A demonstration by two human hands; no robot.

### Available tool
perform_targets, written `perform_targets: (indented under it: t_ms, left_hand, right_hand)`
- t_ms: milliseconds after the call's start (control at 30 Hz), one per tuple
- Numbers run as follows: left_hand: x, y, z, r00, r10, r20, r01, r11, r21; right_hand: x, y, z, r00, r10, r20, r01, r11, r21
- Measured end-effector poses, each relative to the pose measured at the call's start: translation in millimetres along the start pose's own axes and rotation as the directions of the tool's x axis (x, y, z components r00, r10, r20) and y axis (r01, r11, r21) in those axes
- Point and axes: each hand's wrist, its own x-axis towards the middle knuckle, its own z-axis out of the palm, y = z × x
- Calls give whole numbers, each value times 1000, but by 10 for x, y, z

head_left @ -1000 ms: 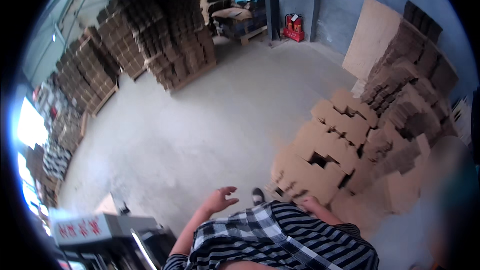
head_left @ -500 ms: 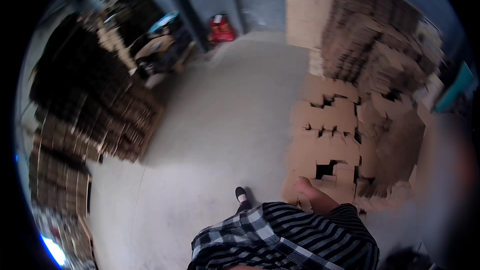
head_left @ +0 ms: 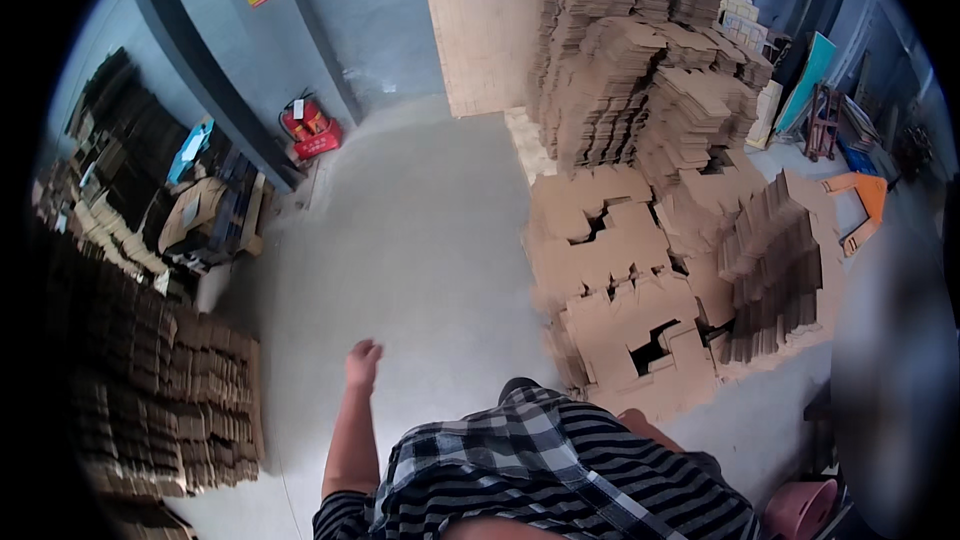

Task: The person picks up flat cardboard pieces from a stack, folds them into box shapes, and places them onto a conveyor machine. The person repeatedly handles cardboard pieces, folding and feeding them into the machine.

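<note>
Hanging over the grey floor [head_left: 400,240], the left hand [head_left: 364,364] has its fingers loosely bent together, nothing seen in it; too small to tell how tightly they close. Right hand [head_left: 634,420] sits low by the shirt [head_left: 530,450], mostly hidden, near the close end of the low cardboard stack [head_left: 625,315]; can't tell whether it touches or grips anything. Stack lies flat, ahead and to the right, with notched cutouts showing dark gaps; taller cardboard piles [head_left: 600,90] stand behind it, a ragged upright bundle [head_left: 775,270] to its right. Handling, my judgement: single sheets probably light, a thick bunch heavy. Stiff lying flat, but likely to fold at creases and sag if lifted from one end. Surface looks dry and matte, so decent grip, though sheets may slide over each other. Not fragile overall; tabs and corners could bend or tear. Best hold: both hands on opposite outer edges, fingers underneath, thumbs on top, on solid board and clear of the cutouts.
</note>
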Motion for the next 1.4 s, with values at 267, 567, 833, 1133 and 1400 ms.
perform_targets:
  t_ms: [267, 567, 833, 1133, 1400]
  left_hand:
    - [1223, 1364, 1210, 581, 279, 765, -660, 711, 242]
    - [2895, 283, 203, 805, -125, 580, -459, 488, 742]
    - [4476, 1293, 475, 834, -296, 465, -86, 764, 640]
    - [7311, 3907, 1643, 899, 218, 381, -180, 975, -132]
    - [7930, 6871, 2609, 567, 611, 553, -196, 752, -629]
  right_hand:
    - [1213, -530, -534, 990, -76, -117, 70, 996, -54]
    - [2649, -2200, -3790, 747, -320, -583, 358, 932, -54]
    - [2916, -4321, -5861, 669, -358, -651, 733, 465, 497]
    - [2783, -5258, -7875, 613, -130, -779, 782, 235, 577]
    - [3039, -5390, -8982, 432, -68, -900, 900, 98, 424]
